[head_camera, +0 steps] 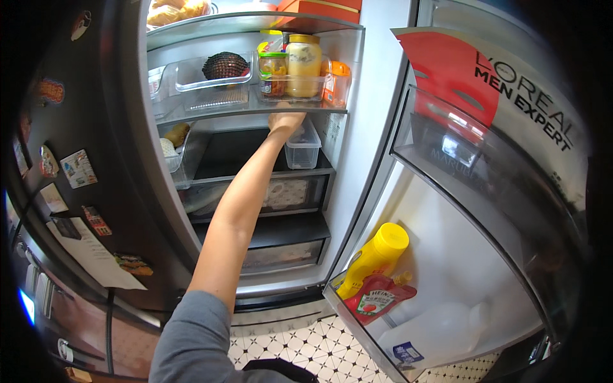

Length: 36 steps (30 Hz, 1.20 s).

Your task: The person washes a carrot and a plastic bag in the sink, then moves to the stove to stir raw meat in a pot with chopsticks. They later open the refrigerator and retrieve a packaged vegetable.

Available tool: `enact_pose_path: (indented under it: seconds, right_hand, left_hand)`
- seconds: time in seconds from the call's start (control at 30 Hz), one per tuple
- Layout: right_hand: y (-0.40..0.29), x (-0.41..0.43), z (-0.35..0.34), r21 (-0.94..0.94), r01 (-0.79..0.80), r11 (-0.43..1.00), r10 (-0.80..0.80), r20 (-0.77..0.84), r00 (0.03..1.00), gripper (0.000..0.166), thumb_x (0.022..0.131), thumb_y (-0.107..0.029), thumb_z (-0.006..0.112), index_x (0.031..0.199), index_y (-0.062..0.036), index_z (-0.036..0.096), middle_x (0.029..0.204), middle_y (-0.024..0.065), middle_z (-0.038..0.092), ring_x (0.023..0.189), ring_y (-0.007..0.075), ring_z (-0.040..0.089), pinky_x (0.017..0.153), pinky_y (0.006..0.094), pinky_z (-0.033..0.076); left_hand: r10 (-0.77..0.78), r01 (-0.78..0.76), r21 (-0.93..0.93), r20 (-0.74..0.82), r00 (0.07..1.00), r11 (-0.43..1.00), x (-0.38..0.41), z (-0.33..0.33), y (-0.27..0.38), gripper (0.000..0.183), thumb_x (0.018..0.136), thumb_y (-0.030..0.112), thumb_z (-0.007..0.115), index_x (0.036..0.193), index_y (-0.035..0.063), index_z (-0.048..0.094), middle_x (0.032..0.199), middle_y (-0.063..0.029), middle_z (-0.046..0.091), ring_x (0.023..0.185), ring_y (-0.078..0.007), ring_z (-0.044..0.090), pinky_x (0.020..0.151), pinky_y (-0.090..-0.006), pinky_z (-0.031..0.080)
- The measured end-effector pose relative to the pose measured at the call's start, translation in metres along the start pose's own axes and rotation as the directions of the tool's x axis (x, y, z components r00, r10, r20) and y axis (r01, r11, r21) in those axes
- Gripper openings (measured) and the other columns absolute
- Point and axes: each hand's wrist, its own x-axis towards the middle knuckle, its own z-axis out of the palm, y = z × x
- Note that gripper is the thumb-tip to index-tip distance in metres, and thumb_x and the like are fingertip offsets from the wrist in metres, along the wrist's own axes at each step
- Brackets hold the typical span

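An arm in a grey sleeve reaches from the bottom of the view into a refrigerator; it looks like my left arm. My left hand (287, 122) is just under the front edge of a glass shelf (249, 113), near a clear plastic bin (302, 154) on the black shelf below. Its fingers are partly hidden, so whether they grip anything is unclear. Above the hand, a clear bin holds a gold-lidded jar (304, 64) with pale contents and a green-lidded jar (273, 72). An orange-capped container (336, 81) stands beside them. My right hand is out of view.
At right, the open door's racks (459, 179) hold a yellow bottle (378, 258), a red ketchup pouch (376, 299) and a large translucent jug (436, 330). Magnets (79, 168) dot the dark door at left. Inside are a netted item (225, 66), kiwifruit (178, 134) and closed drawers (287, 194).
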Motion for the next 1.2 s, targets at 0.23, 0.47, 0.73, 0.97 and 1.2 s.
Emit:
enact_pose_path:
  seconds: [0.23,0.47,0.73,0.97,1.2]
  right_hand:
    - [0.013,-0.007,-0.005,0.02,0.018,1.0,-0.018,0.017,1.0,0.029,0.085,-0.035,0.061,0.11,-0.0195,0.057,0.105,-0.0022,0.059,0.099,0.0164,0.053,0.088,0.0404,0.034]
    - [0.031,-0.004,-0.016,0.047,0.035,0.998,-0.035,0.013,0.999,0.03,0.086,-0.035,0.06,0.111,-0.0195,0.057,0.106,-0.0026,0.059,0.1,0.0159,0.053,0.088,0.04,0.034]
    - [0.043,-0.019,-0.016,0.084,0.063,0.994,-0.066,0.027,0.997,0.03,0.086,-0.035,0.06,0.111,-0.0195,0.056,0.107,-0.003,0.059,0.101,0.0152,0.052,0.089,0.0394,0.033]
    - [0.06,-0.038,-0.037,0.196,0.087,0.977,-0.097,0.039,0.995,0.03,0.087,-0.035,0.059,0.112,-0.0195,0.056,0.109,-0.0034,0.058,0.103,0.0147,0.051,0.09,0.039,0.033]
    - [0.075,-0.043,-0.071,0.53,0.084,0.844,-0.234,0.222,0.947,0.03,0.087,-0.034,0.059,0.113,-0.0194,0.055,0.11,-0.0038,0.058,0.104,0.0141,0.051,0.091,0.0385,0.032]
  left_hand:
    - [-0.193,0.313,-0.594,0.258,0.947,0.741,-0.043,-0.051,-0.014,0.034,0.086,0.03,0.058,0.103,0.0001,0.056,0.08,-0.0178,0.062,0.052,-0.0178,0.051,0.042,-0.0283,0.04]
    - [0.014,0.595,-0.802,0.596,0.803,0.051,-0.149,-0.115,-0.03,0.048,0.081,0.023,0.05,0.119,-0.0048,0.043,0.091,-0.0245,0.056,0.063,-0.0189,0.051,0.052,-0.0263,0.042]
    - [0.155,0.732,-0.652,0.716,0.68,-0.197,-0.277,-0.174,-0.038,0.06,0.077,0.019,0.049,0.13,-0.0036,0.035,0.101,-0.0274,0.054,0.071,-0.0202,0.054,0.058,-0.0251,0.046]
    - [0.041,0.517,-0.821,0.541,0.84,0.242,-0.356,-0.205,-0.059,0.052,0.072,-0.001,0.056,0.123,0.005,0.051,0.118,-0.0109,0.054,0.105,-0.0181,0.054,0.085,-0.0276,0.046]
    - [0.152,0.089,-0.746,0.248,0.957,0.66,-0.416,-0.247,-0.081,0.048,0.07,-0.005,0.054,0.117,0.0054,0.056,0.114,-0.0065,0.055,0.106,-0.0123,0.051,0.091,-0.025,0.039]
